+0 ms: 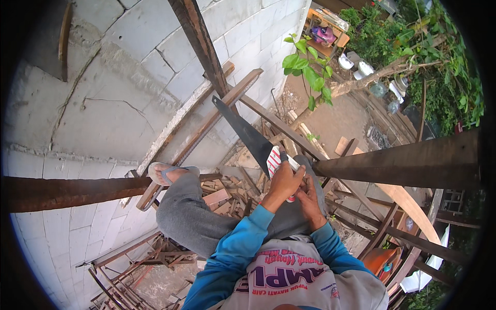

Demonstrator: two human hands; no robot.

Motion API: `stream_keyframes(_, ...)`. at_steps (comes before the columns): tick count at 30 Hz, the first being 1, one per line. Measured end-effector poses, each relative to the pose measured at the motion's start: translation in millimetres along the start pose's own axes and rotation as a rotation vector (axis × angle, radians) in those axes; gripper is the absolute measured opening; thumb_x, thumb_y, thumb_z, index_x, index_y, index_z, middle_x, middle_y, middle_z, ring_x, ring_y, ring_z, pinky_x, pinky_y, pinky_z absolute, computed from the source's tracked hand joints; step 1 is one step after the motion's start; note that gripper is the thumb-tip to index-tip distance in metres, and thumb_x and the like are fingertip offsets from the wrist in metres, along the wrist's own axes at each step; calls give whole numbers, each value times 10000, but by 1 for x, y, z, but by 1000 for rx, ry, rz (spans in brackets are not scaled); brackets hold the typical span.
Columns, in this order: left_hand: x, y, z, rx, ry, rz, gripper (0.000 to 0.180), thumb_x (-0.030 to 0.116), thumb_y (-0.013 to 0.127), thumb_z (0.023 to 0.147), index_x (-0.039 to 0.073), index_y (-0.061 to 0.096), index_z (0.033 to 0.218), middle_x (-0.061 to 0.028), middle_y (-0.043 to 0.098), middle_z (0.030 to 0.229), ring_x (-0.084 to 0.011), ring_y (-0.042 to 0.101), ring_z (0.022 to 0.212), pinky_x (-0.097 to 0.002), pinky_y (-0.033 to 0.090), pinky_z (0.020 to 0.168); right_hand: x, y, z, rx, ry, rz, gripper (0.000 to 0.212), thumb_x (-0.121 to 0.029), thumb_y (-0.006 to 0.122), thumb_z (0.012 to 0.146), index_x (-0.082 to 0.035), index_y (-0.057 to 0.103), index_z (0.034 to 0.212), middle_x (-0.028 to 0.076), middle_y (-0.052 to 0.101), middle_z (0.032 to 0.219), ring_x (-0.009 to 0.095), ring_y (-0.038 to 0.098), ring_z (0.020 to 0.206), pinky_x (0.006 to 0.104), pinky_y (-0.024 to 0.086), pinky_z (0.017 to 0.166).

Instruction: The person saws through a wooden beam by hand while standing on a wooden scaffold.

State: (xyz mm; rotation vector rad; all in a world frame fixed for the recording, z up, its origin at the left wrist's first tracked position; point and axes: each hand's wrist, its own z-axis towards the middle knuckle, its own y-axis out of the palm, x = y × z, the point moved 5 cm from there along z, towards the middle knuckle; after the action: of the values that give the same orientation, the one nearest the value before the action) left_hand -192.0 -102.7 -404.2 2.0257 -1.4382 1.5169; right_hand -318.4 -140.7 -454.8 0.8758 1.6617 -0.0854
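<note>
A handsaw (247, 133) with a dark blade points up and to the left, away from my body. Its white handle with red stripes (274, 161) sits in my left hand (283, 182), whose fingers are wrapped round it. Close against the left hand is my right hand (311, 202), fingers curled at the lower end of the handle, where a bit of red shows. Part of the grip is hidden between the two hands. Beyond the blade's tip lies a narrow wooden beam (217, 116), apart from my hands.
I sit high among timbers, one sandalled foot (173, 173) on the narrow beam. Thick dark beams run left (77, 194) and right (398, 161). A pale block wall (175, 57) rises at left. Broken bricks and wood scraps (219, 199) lie below; a leafy branch (310, 70) reaches in.
</note>
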Motion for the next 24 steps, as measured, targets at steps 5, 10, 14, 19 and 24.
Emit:
stream_keyframes(5,22,-7,-22,171,309,570,555,289,616,852,1,485,1308,-165,607,933,-337,617,813,-517,370,892,26,-2,16,119,170,-23,605,-216,635,899,-2,331,1376,121,495,1295,203,498,1188,324,426,980)
stream_keyframes(10,57,-28,-48,396,521,670,489,225,621,809,10,559,1243,-150,562,1127,-307,501,1110,-535,309,973,31,11,23,147,222,330,529,-329,523,952,-23,383,1361,126,490,1317,226,519,1175,352,433,991)
stream_keyframes(14,45,-16,-59,358,584,707,472,204,623,788,-20,572,1201,-131,539,1193,-314,459,1178,-524,310,997,29,0,26,45,197,524,465,-366,475,965,-51,440,1305,121,512,1290,247,531,1157,379,447,983)
stream_keyframes(19,32,6,-89,84,668,819,314,212,640,775,-9,672,995,-130,557,1115,-276,482,1125,-427,360,897,-2,-13,50,-300,126,635,296,-284,647,859,-59,545,1020,103,611,1000,183,589,885,308,496,734)
stream_keyframes(24,18,3,-101,59,650,1125,188,200,578,806,56,689,853,-146,569,1110,-273,488,1112,-419,339,919,-50,6,44,-370,159,-200,294,-239,787,756,-29,608,859,61,628,861,116,561,772,271,455,669)
